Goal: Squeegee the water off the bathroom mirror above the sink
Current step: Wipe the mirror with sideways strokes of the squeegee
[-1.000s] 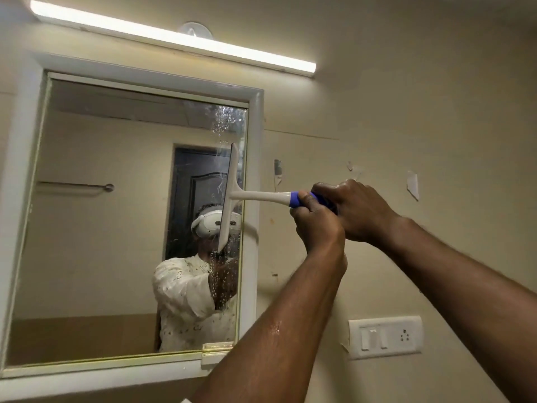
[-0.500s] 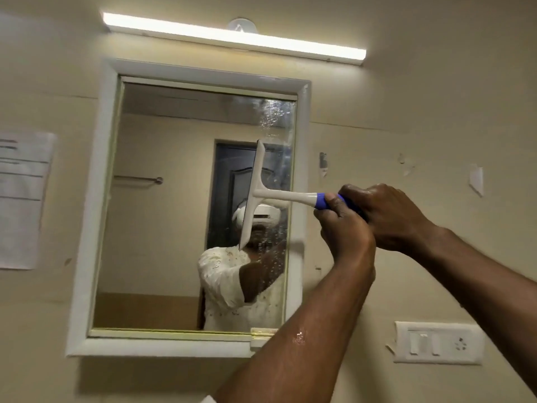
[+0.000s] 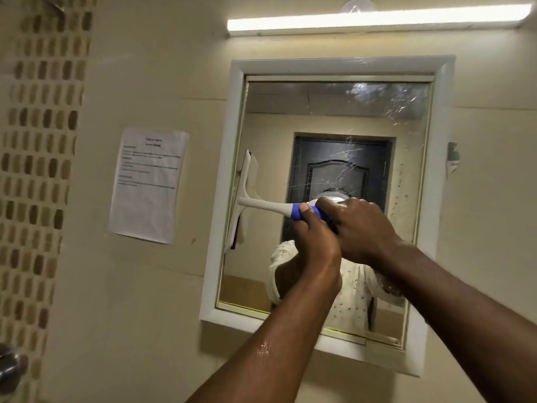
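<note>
A white-framed mirror (image 3: 328, 117) hangs on the beige wall, with water streaks and drops across its top and right side. A white squeegee (image 3: 242, 199) with a blue grip has its blade standing upright against the glass at the mirror's left edge. My left hand (image 3: 315, 237) grips the blue handle from below. My right hand (image 3: 357, 228) wraps the handle's end just behind it. Both hands hide most of the grip. The mirror reflects a person in a white shirt and a dark door.
A tube light (image 3: 374, 20) glows above the mirror. A printed paper notice (image 3: 148, 184) is stuck to the wall left of the frame. Mosaic tiles (image 3: 37, 170) run down the far left. A metal fitting (image 3: 11, 370) shows at the lower left corner.
The squeegee blade has swept from the mirror's right side across to its left edge, both hands moving with it. The view has swung left, revealing the notice and tiles.
</note>
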Tool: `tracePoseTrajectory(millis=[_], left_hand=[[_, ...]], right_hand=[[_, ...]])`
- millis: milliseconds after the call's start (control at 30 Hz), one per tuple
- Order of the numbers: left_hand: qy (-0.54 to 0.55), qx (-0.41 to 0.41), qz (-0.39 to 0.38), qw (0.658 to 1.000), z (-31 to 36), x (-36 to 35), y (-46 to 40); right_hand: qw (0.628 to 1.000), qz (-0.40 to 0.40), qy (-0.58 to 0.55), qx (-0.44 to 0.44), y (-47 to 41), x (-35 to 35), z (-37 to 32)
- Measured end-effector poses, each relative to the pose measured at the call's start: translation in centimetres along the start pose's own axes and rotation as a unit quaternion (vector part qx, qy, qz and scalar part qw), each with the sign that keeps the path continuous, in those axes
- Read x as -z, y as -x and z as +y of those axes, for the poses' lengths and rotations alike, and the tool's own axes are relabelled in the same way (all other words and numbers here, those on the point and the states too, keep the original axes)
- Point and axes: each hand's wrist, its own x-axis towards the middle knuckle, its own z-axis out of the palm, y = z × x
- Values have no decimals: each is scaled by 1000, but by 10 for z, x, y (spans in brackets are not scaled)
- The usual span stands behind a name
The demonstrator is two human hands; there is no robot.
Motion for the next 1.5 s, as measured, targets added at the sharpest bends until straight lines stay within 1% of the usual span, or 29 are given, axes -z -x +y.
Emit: tracePoseTrajectory(millis=[133,300,600,1000,1100,1333,1500], left_hand=[[5,10,-13,1000,5,19,-9],[9,11,-30,999,0,20,-8],[16,7,-25,1000,-15,16,-7],[49,-6,-23,999,-31,14,-7],[44,-2,-31,999,-46,4,2],[60,40,-57,996,-82,-41,43],[19,32,-83,996,-111,-80,80]], right_hand=[[1000,-4,-23,-7,-6,-14,-13],[1000,20,-10,-3,-3,-9,-14],[999,-34,0,3,5,-2,-12],[999,-25,-30,-4,15,-13,-5],[999,-40,-24,-10,29,-7,9],[997,-61,-9,-45,79,27,48],[993,-82,15,-86,120,58,81]])
